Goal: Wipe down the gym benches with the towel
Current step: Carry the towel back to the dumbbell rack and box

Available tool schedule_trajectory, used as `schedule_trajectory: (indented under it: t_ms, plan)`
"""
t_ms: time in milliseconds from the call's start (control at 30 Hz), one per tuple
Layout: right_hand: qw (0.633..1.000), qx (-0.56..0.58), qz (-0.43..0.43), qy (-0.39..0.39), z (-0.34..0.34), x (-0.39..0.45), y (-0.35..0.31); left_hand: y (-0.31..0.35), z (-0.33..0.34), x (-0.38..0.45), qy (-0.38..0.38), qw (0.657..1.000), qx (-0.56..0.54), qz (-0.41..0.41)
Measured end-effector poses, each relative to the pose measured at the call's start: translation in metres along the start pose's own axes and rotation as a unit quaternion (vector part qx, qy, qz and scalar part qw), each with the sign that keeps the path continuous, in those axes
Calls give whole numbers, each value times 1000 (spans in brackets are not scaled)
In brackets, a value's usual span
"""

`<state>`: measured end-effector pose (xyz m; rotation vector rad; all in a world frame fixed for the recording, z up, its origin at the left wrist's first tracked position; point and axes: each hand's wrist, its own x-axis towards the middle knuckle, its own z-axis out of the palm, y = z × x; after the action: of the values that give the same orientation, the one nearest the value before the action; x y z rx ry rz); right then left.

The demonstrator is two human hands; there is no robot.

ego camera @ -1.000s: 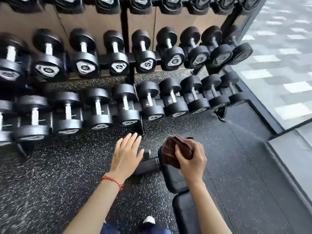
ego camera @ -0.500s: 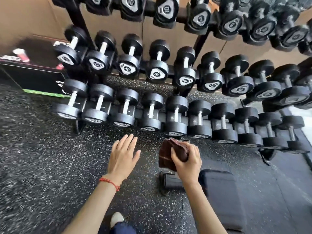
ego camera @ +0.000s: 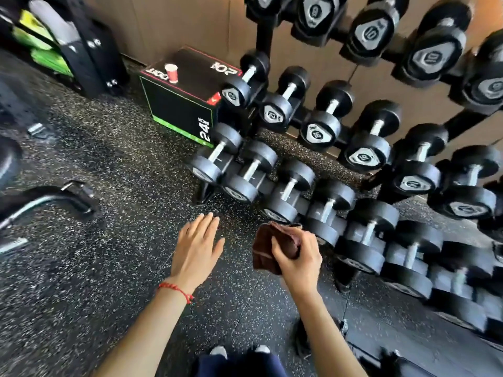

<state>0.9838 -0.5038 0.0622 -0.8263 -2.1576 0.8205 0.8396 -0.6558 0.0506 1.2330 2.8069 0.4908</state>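
Note:
My right hand [ego camera: 298,261] is closed around a bunched dark brown towel [ego camera: 268,247], held in the air above the speckled rubber floor, just in front of the lowest row of dumbbells. My left hand [ego camera: 197,247] hovers flat and open beside it, fingers apart, holding nothing; a red string bracelet circles its wrist. A black padded bench [ego camera: 408,346] shows only as a dark blurred shape at the bottom right, behind my right forearm and apart from the towel.
A tiered rack of black dumbbells [ego camera: 351,148] fills the right and top. A black plyo box [ego camera: 181,100] with a red cup [ego camera: 171,72] on it stands by the wall. A curved metal machine leg [ego camera: 49,201] lies on the left floor. My shoes show at the bottom.
The view has swung left: the rack slid right and the bench dropped to the bottom right corner. Both hands keep their pose, towel still gripped, now over bare floor.

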Motion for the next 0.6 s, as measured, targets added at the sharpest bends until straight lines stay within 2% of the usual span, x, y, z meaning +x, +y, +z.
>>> schedule_trajectory:
  t_ms: [300,600]
  plan:
    - [989,61,-81,-107,113,67,-32,-85,-15,29,9,991,27,-130]
    - [961,112,-152,-200,220,170,-59,-142,-30,115,18,972,45,-231]
